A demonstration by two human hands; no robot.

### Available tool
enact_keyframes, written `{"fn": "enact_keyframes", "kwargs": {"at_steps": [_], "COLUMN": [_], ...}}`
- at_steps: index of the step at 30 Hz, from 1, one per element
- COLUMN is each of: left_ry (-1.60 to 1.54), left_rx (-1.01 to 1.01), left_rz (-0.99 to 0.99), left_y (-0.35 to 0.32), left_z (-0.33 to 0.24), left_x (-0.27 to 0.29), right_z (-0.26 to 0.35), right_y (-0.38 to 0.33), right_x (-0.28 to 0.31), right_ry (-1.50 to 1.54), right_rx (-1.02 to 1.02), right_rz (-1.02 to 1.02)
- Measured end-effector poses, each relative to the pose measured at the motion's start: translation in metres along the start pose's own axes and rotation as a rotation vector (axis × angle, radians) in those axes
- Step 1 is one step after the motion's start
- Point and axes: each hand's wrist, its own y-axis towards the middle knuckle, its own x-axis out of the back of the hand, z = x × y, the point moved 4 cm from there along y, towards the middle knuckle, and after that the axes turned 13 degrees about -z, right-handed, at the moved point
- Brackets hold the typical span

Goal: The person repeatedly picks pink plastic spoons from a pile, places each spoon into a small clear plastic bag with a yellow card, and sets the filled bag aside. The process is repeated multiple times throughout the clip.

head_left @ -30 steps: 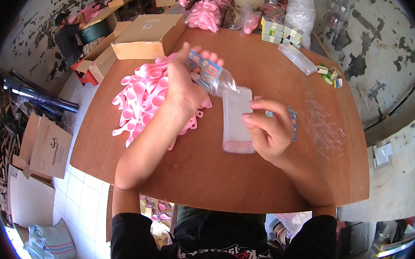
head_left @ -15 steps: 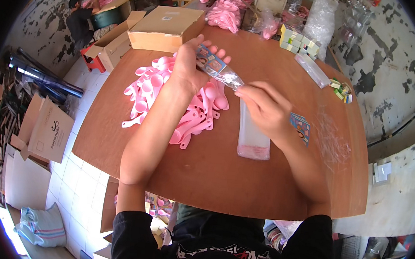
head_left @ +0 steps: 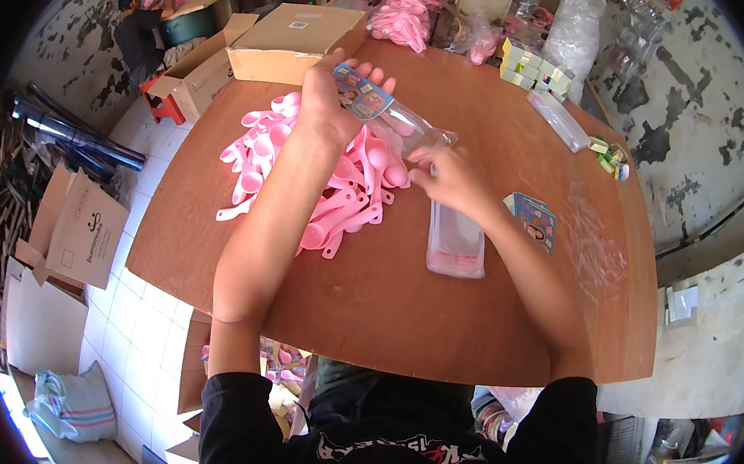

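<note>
Clear bag (head_left: pixel 416 126) with a blue printed card (head_left: pixel 363 92), over the pink spoons (head_left: pixel 261 148).
My left hand (head_left: pixel 334 98) grips its card end; my right hand (head_left: pixel 451 179) is at the other, whether pinching I can't tell. Print too small to read. Clear sleeves (head_left: pixel 456 245) lie below, a carton (head_left: pixel 295 41) beyond.

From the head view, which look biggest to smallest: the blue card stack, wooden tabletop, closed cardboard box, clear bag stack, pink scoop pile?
Wooden tabletop
Pink scoop pile
Closed cardboard box, though farther off
Clear bag stack
Blue card stack
</note>
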Motion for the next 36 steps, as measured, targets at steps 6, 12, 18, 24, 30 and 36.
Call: {"fn": "enact_keyframes", "kwargs": {"at_steps": [6,12,18,24,30,36], "left_ry": [0.024,-0.001,-0.014,-0.063,-0.134,-0.179], "left_rx": [0.008,-0.017,-0.017,0.045,0.078,0.125], "left_rz": [0.017,-0.008,0.01,0.061,0.045,0.022], "left_y": [-0.001,-0.01,-0.009,0.005,0.0,0.011], "left_z": [0.015,0.007,0.0,0.002,0.003,-0.003], "left_x": [-0.012,-0.007,-0.001,0.009,-0.007,0.003], "right_z": [-0.049,-0.014,0.005,-0.024,0.012,0.045], "right_y": [0.045,0.082,0.083,0.077,0.013,-0.015], "right_x": [-0.06,-0.079,-0.074,-0.053,0.089,0.155], "right_ry": [0.053,0.284,0.319,0.55,0.594,0.364], "right_rx": [0.047,0.033,-0.013,-0.11,-0.205,0.318], "right_rz": [-0.155,0.029,0.154,0.016,-0.165,-0.292]}}
